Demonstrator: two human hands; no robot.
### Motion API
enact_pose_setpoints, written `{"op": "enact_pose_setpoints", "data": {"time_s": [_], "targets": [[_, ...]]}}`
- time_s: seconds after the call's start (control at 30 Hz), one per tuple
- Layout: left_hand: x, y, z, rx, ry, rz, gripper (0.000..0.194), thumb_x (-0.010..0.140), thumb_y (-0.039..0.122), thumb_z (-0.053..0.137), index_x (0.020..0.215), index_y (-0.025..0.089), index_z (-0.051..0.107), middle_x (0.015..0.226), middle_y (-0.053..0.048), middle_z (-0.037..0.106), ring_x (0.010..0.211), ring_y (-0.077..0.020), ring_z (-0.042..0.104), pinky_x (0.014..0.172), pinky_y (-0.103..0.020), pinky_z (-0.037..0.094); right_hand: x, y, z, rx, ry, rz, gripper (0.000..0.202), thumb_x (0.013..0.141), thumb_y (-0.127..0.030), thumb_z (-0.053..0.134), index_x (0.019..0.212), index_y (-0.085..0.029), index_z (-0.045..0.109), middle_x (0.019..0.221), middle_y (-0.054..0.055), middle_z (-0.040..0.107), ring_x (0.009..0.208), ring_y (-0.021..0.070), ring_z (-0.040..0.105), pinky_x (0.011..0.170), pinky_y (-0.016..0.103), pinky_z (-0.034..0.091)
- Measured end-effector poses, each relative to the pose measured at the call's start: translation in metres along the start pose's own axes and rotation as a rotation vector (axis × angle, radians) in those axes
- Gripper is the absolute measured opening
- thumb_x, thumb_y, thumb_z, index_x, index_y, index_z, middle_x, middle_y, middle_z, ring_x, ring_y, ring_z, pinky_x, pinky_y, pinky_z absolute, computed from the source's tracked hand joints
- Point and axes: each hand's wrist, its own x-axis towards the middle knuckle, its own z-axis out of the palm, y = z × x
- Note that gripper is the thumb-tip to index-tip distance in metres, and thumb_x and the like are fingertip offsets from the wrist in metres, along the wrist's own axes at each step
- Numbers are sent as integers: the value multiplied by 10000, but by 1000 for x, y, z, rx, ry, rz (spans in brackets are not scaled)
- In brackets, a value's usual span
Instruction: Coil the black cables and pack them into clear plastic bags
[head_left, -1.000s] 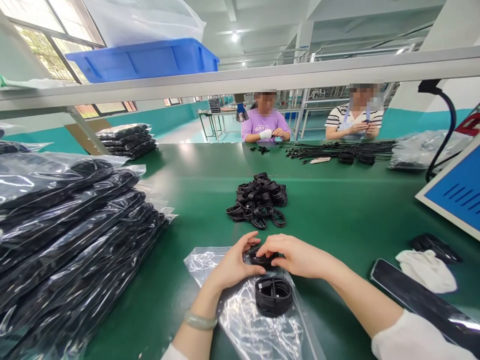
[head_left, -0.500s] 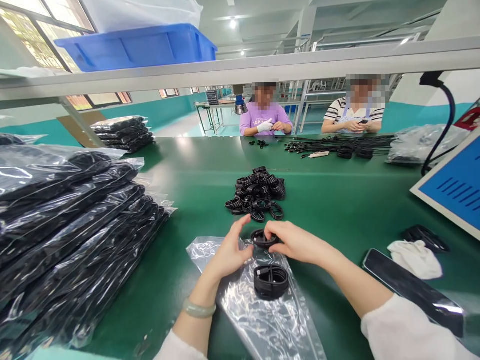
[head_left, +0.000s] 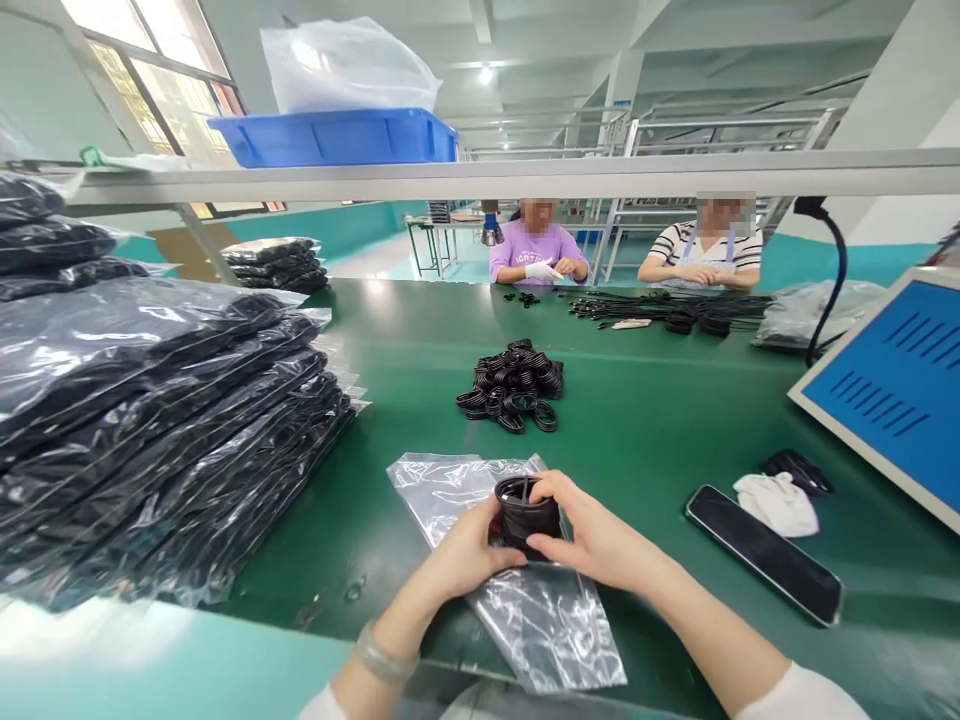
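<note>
The left hand (head_left: 469,550) and right hand (head_left: 592,535) hide the coil stack's (head_left: 525,512) sides.

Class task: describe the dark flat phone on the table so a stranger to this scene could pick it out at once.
Start at the green table and find the blue slanted panel at its right edge. Just below it lies a crumpled white cloth, and beside that the phone: the only long, flat, glossy black slab there, unlike the coiled black cables.

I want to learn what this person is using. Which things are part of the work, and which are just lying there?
In use:
left hand and right hand, both holding the stacked cable coils
clear bag under them
pile of coils
filled bags

Just lying about:
phone
white cloth
blue bin on the shelf
</note>
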Motion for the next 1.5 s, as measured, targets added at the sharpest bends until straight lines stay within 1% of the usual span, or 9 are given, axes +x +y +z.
{"op": "enact_pose_setpoints", "data": {"time_s": [0.2, 0.67, 0.73, 0.8, 0.93, 1.07, 1.2, 1.33, 1.5], "targets": [[-1, -2, 4, -49, 13, 39, 454, 618, 226, 843, 1024, 180, 646, 966, -48, 734, 916, -276, 681, 847, -418, 534, -9, 19, 15, -13, -5, -29, 577, 799, -103, 651, 1244, -298, 341, 1346, 63, 470, 1169, 230, 551, 1021, 408, 429], [-25, 11, -1, 34, -21, 108, 786, 599, 284, 869, 1304, 218, 529, 1255, -119, 644, 1195, -326, 597, 1039, -511, 458, -9, 18, 25, -60, -17, -77, 752, 696, -63, 724, 1262, -299, 289, 1362, 94, 461, 1141, 269, 591, 972, 407, 470], [-40, 10, -10, 135, 73, 105, 857, 605, 260, 852, 1382, 251, 489, 1448, -131, 495, 1402, -356, 379, 1168, -548, 279, -10, 20, 27, -63, -16, -67, 727, 706, -45, 692, 1256, -306, 296, 1389, 98, 436, 1162, 280, 582, 987, 420, 459], [-55, 0, -23, 359, 351, 51, 770, 725, 313, 738, 1432, 230, 446, 1567, -142, 328, 1489, -363, 171, 1204, -574, 137, -11, 22, 29, -39, -14, -18, 674, 735, -56, 655, 1246, -318, 301, 1409, 96, 417, 1144, 276, 595, 979, 430, 465], [-65, -31, -47, 713, 798, -317, 739, 848, 504, 516, 1368, -21, 479, 1545, -302, 294, 1467, -449, 187, 1183, -607, 155, -11, 27, 33, 221, 106, 198, 680, 765, -158, 676, 1256, -327, 238, 1298, 90, 493, 1099, 267, 615, 978, 461, 482], [-49, -32, -47, 563, 644, -361, 682, 886, 538, 478, 1376, 66, 519, 1596, -230, 263, 1510, -381, 105, 1215, -561, 94, -2, 27, 43, 746, 264, 283, 792, 727, -311, 772, 1268, -331, 195, 1213, 88, 554, 1031, 270, 661, 886, 446, 558], [-25, 1, -25, -31, 486, -233, 484, 923, 572, 475, 1295, 279, 572, 1580, -90, 363, 1496, -333, 219, 1189, -557, 240, 6, 32, 51, 926, 378, 310, 902, 649, -415, 861, 1264, -338, 206, 1329, 117, 519, 1202, 300, 602, 1043, 499, 470], [2, 22, -9, -541, 464, -305, 350, 917, 472, 563, 1167, 226, 550, 1422, -132, 537, 1106, -244, 674, 882, -357, 566, 8, 40, 49, 943, 425, 342, 912, 659, -457, 858, 1277, -329, 200, 1421, 140, 466, 1309, 304, 522, 1103, 517, 410], [30, 32, -9, -480, 244, -422, 428, 755, 383, 791, 1071, 124, 663, 1021, -124, 734, 677, -159, 668, 544, -236, 493, 8, 38, 43, 1048, 469, 338, 964, 605, -383, 906, 1269, -325, 209, 1400, 125, 497, 1314, 308, 506, 1108, 523, 389]]}}
